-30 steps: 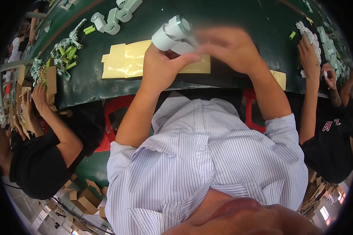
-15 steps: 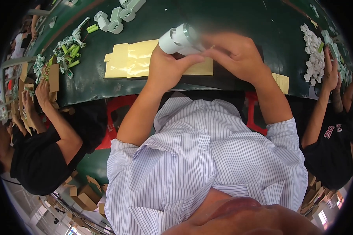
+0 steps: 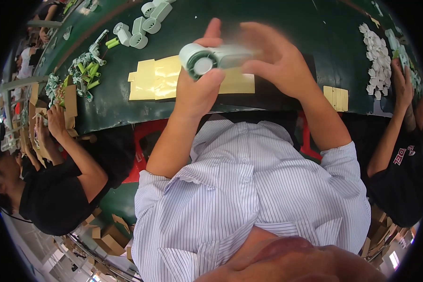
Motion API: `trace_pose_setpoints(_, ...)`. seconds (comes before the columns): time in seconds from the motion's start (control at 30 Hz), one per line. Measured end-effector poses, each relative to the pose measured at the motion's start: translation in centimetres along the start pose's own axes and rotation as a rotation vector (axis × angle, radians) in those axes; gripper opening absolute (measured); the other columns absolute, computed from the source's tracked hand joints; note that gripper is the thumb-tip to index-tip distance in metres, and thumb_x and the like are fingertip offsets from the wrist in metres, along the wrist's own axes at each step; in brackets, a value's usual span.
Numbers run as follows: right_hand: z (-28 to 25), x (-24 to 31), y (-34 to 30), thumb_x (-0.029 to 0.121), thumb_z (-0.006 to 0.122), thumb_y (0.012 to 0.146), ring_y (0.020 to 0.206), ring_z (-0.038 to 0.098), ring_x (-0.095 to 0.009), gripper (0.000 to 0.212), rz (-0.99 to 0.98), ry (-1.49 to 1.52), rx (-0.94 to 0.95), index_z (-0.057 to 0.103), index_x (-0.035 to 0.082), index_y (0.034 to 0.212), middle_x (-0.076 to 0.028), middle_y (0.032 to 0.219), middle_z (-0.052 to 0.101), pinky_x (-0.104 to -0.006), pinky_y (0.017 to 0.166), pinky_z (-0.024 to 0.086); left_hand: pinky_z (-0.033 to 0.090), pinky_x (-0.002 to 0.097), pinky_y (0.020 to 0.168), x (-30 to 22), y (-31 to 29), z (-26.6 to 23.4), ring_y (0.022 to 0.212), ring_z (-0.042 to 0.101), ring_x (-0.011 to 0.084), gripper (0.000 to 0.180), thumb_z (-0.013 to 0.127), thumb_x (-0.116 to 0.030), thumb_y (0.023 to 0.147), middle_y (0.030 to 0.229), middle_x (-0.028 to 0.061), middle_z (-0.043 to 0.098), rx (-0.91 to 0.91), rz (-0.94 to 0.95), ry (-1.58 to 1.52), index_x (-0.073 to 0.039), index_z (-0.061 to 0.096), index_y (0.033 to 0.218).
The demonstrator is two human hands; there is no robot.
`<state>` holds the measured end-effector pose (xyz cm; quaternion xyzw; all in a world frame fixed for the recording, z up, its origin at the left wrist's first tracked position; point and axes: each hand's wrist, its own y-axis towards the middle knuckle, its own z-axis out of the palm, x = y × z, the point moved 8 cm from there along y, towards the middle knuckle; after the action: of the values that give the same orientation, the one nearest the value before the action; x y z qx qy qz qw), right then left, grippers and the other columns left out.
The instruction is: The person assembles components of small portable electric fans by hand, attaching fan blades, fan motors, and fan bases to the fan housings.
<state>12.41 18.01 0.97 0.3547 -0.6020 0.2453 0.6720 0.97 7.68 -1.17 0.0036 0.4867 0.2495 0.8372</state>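
A pale green handheld fan (image 3: 191,50), with a round ringed head and a short handle, is held over the table in my left hand (image 3: 196,94). The thumb presses the near side of the round head, and fingers show behind it. My right hand (image 3: 286,66) is beside the handle's end, its thumb and fingers spread apart and blurred. Whether it touches the handle I cannot tell. Under the hands lie yellow adhesive sheets (image 3: 143,84) on the dark green table (image 3: 113,105).
More pale green fan housings (image 3: 138,40) lie at the far left, near green battery cells (image 3: 90,70) and small parts. White pieces (image 3: 376,61) are heaped at the right. A yellow strip (image 3: 336,97) is by the table edge. Co-workers' hands (image 3: 56,122) work on both sides.
The fan has turned in my left hand, so its round head faces me and its handle points right. My right hand's fingers have spread apart.
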Motion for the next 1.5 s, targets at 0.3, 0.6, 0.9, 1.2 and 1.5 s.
trace_pose_setpoints(0.3,-0.1,1.9,-1.5,0.003,0.068,0.084,0.104,0.061,-0.018,0.051,-0.029,-0.012,0.266,0.05,-0.001,0.131,-0.011,0.118,0.06,-0.0309,0.092,0.051,0.051,0.0318,0.091,-3.0,0.4,0.9,0.109,0.059,0.0192,0.064,0.078,0.005,0.069,0.12,0.0139,0.059,0.137,0.066,0.398,0.003,0.048,0.125)
trace_pose_setpoints(0.6,-0.1,1.8,-1.3,0.006,0.071,0.081,0.096,0.064,-0.019,0.051,-0.166,-0.299,0.324,0.053,0.004,0.129,-0.013,0.113,0.063,-0.031,0.087,0.053,0.051,0.0323,0.092,-3.9,0.4,1.0,0.105,0.061,0.0192,0.059,0.084,0.0,0.067,0.114,0.0124,0.063,0.146,-0.027,0.59,0.003,0.055,0.118)
trace_pose_setpoints(0.9,0.0,3.6,-1.5,0.013,0.073,0.081,0.09,0.066,-0.024,0.051,-0.432,-0.631,0.297,0.054,0.005,0.128,-0.014,0.109,0.064,-0.0324,0.083,0.054,0.051,0.0315,0.09,-3.4,0.5,0.5,0.103,0.062,0.018,0.059,0.086,-0.006,0.066,0.112,0.0097,0.064,0.192,-0.021,0.647,0.0,0.059,0.117)
trace_pose_setpoints(1.2,0.5,2.9,-0.5,0.007,0.067,0.082,0.114,0.057,-0.023,0.057,-0.158,-0.332,0.407,0.048,0.0,0.135,-0.014,0.127,0.058,-0.0352,0.095,0.047,0.05,0.0332,0.093,-3.9,0.8,0.6,0.108,0.059,0.0194,0.061,0.086,-0.005,0.065,0.116,0.0121,0.062,0.203,0.086,0.598,0.001,0.057,0.119)
trace_pose_setpoints(1.5,1.4,0.7,-1.1,0.001,0.063,0.087,0.104,0.061,-0.018,0.053,0.089,0.295,0.429,0.046,0.003,0.137,-0.014,0.117,0.062,-0.0299,0.088,0.051,0.049,0.0352,0.096,-4.6,0.3,0.9,0.111,0.059,0.0227,0.066,0.087,-0.004,0.065,0.121,0.0154,0.061,0.262,0.188,0.595,0.001,0.053,0.121)
